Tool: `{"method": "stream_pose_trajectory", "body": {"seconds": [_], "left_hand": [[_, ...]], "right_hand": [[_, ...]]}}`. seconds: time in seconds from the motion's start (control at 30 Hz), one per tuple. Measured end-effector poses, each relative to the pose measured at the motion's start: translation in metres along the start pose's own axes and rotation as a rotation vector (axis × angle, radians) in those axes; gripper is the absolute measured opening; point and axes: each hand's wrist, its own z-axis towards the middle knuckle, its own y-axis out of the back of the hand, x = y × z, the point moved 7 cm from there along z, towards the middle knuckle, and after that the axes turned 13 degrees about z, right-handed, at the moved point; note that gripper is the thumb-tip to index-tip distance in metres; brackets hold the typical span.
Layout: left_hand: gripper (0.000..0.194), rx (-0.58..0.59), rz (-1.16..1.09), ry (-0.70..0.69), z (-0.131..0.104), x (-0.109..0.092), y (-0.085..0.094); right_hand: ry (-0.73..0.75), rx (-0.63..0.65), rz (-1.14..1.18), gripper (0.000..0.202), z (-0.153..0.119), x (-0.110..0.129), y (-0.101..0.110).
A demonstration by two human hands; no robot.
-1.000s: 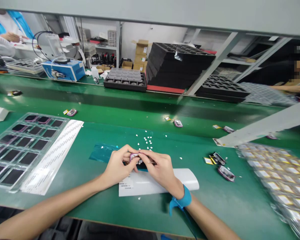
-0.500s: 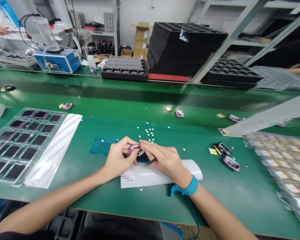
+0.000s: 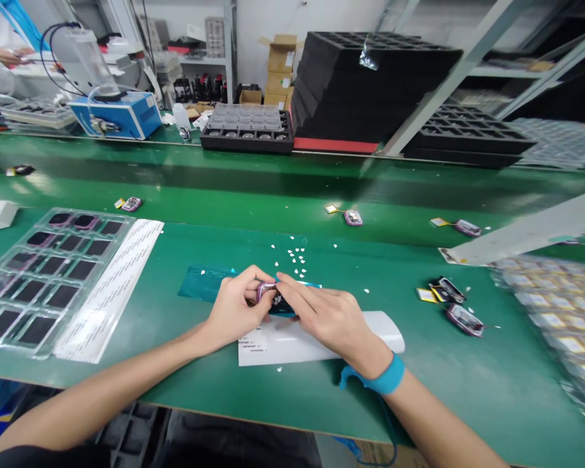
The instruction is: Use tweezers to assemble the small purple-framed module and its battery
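Centrally, left hand and right hand grip closed on purple casing; clear tray holds dark panels.

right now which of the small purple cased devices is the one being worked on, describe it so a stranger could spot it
Start at the green workbench and find the white strip of label paper near its front edge. Just behind that strip, the left hand and right hand meet around a small purple-cased device. Unlike the other purple devices lying loose on the bench, such as the one to the right, this one is pinched between fingertips.
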Motion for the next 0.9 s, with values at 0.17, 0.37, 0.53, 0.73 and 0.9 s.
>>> {"method": "stream_pose_trajectory", "body": {"seconds": [0.17,0.37,0.53,0.73,0.9], "left_hand": [[0.022,0.043,-0.174,0.116,0.0,0.003,-0.003],[0.023,0.03,-0.203,0.113,-0.002,0.006,-0.005],[0.02,-0.037,-0.16,0.055,-0.004,0.007,-0.001],[0.014,-0.042,-0.039,-0.016,-0.006,-0.003,0.004],[0.005,-0.041,0.115,-0.097,-0.008,-0.011,0.003]], "right_hand": [[-0.013,-0.145,0.152,0.036,0.0,-0.002,0.004],[-0.028,-0.175,0.199,0.046,-0.003,-0.003,0.002],[-0.062,-0.154,0.166,0.052,-0.004,0.001,-0.003],[-0.39,-0.337,0.585,0.026,0.002,-0.017,0.0],[-0.603,-0.248,0.869,0.024,0.005,-0.027,-0.016]]}}
